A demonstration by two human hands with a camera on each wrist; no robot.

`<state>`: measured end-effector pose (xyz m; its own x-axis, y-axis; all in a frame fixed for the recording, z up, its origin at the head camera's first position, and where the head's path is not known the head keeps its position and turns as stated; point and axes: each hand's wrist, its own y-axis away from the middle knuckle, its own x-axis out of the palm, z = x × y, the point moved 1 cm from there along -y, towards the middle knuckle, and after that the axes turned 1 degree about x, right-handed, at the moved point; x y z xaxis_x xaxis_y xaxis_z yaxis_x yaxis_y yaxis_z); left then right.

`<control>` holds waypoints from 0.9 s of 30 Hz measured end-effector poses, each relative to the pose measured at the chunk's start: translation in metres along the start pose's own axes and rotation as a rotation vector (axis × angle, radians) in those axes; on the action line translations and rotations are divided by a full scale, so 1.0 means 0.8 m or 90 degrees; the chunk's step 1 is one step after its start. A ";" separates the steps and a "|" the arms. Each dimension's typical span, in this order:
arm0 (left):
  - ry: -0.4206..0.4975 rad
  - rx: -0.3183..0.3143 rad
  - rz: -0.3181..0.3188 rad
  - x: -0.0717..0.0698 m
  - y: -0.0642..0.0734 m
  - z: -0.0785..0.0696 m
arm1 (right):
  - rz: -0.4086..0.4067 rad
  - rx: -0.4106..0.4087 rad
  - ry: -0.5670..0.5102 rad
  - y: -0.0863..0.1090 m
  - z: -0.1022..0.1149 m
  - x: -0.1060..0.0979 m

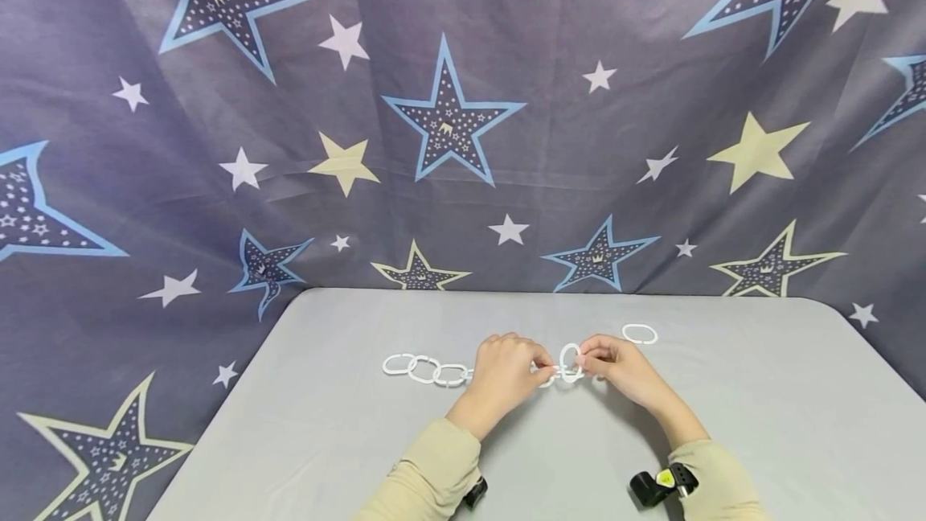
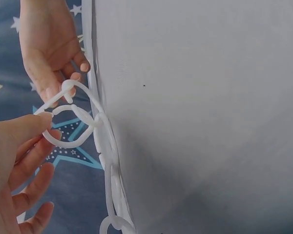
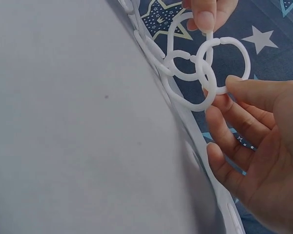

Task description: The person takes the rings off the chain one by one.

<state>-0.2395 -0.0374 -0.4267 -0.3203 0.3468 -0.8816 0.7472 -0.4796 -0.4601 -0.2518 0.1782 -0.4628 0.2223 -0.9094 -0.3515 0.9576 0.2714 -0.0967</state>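
Linked white oval plastic rings form a chain (image 1: 448,384) that lies on the table and passes behind my left hand (image 1: 502,368). Thumb and fingers of that hand pinch a white ring near the chain's right end. My right hand (image 1: 622,368) pinches a raised white ring (image 1: 562,360) close by. In the right wrist view this ring (image 3: 248,63) is held between thumb and forefinger, its other fingers loosely bent, and it overlaps neighbouring rings. The left thumb (image 3: 205,20) holds a ring above it. Part of the chain is hidden by the left hand.
One loose white ring (image 1: 640,326) lies on the grey table (image 1: 347,457) behind the right hand. A star-patterned curtain (image 1: 550,159) hangs along the back and left. A black wrist camera (image 1: 654,487) sits at the right sleeve.
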 end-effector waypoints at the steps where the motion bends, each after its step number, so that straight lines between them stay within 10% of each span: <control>1: 0.000 0.000 -0.001 0.001 0.000 0.001 | 0.001 -0.003 -0.001 0.000 0.000 0.000; 27: 0.067 -0.065 -0.003 0.014 -0.036 0.024 | 0.077 -0.006 0.036 0.002 -0.007 -0.012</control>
<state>-0.2757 -0.0353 -0.4256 -0.2644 0.4340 -0.8612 0.8027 -0.3959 -0.4460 -0.2536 0.1887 -0.4646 0.3251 -0.8505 -0.4134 0.9225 0.3814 -0.0590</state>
